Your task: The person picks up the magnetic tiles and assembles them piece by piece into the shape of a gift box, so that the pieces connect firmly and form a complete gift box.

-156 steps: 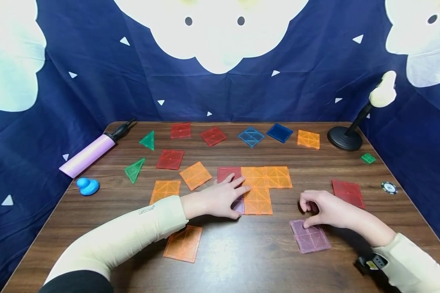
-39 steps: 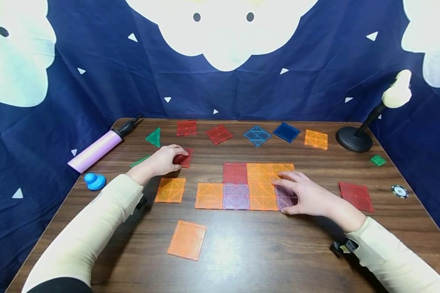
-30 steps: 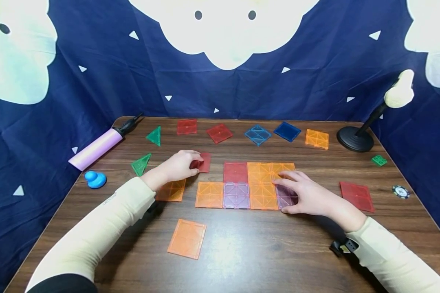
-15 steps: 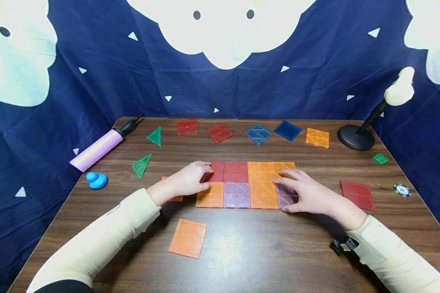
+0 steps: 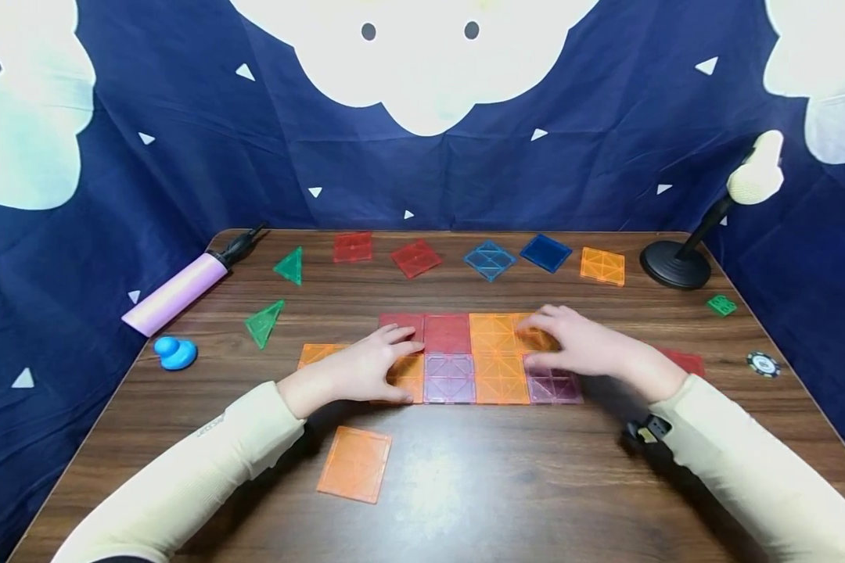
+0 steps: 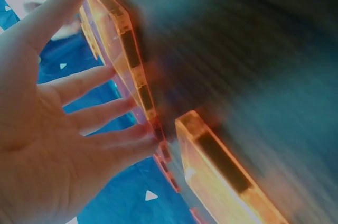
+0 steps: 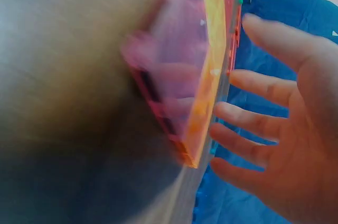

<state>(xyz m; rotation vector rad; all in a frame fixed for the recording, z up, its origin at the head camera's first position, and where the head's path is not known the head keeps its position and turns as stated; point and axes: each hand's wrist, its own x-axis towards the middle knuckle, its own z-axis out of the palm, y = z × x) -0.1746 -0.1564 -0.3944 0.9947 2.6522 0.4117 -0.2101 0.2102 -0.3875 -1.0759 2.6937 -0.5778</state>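
Note:
Square translucent magnetic tiles lie edge to edge in two rows mid-table. The back row has a left red tile (image 5: 398,320), another red tile (image 5: 447,335) and orange ones. In the front row, orange alternates with purple, including a middle purple tile (image 5: 449,379) and a right purple tile (image 5: 555,389). My left hand (image 5: 362,366) rests with spread fingers over the left end, partly covering the red and orange tiles; its thumb is at the front edge. My right hand (image 5: 580,348) hovers over the right end; in the right wrist view its fingers (image 7: 253,121) are spread and hold nothing.
Loose orange tiles (image 5: 355,464) lie at front and left, red tiles (image 5: 415,258) and blue tiles (image 5: 545,252) along the back. Green triangles (image 5: 264,323), a pink hand pump (image 5: 176,293) and a blue knob-shaped piece (image 5: 175,353) are left. A microphone stand (image 5: 676,264) and poker chip (image 5: 764,363) are right.
My left hand slid a red tile rightward into the back row, then spread its fingers over the left end. Earlier, purple and orange tiles joined the front row. My right hand has come off the purple tile.

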